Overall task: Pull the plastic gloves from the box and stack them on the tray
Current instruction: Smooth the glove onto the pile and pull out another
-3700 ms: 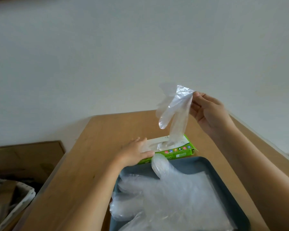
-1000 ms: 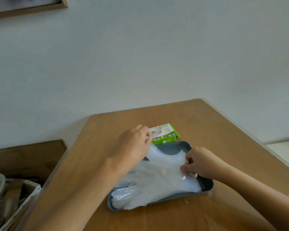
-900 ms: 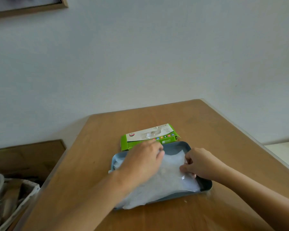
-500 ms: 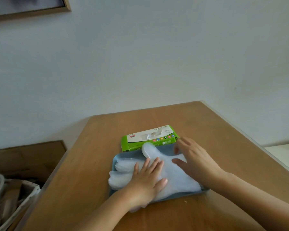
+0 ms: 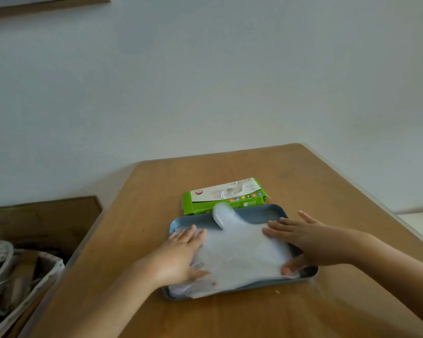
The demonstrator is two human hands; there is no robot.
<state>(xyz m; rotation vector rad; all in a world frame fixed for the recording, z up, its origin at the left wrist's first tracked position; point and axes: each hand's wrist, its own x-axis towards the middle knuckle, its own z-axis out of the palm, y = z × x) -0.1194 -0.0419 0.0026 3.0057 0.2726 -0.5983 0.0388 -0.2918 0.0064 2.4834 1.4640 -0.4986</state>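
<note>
Translucent plastic gloves (image 5: 239, 252) are seen lying in a flat stack on the grey-blue tray (image 5: 254, 211), which is set near the middle of the wooden table (image 5: 303, 181). The green and white box (image 5: 225, 193) is placed just beyond the tray's far edge. One glove thumb is draped over the far rim towards the box. The left hand (image 5: 178, 254) is laid flat on the left part of the stack, fingers straight. The right hand (image 5: 313, 242) is spread flat on the right part, its thumb set by the near right corner. Nothing is pinched by either hand.

The step in hand is judged to be the smoothing of the stack. It would be done well if light, even pressure were applied and the palms drawn outwards from the middle, so that trapped air is pushed out and the thin film is not dragged or creased. The film overhanging the near edge and the stray thumb should be tucked within the rim before another glove is drawn from the box.
</note>
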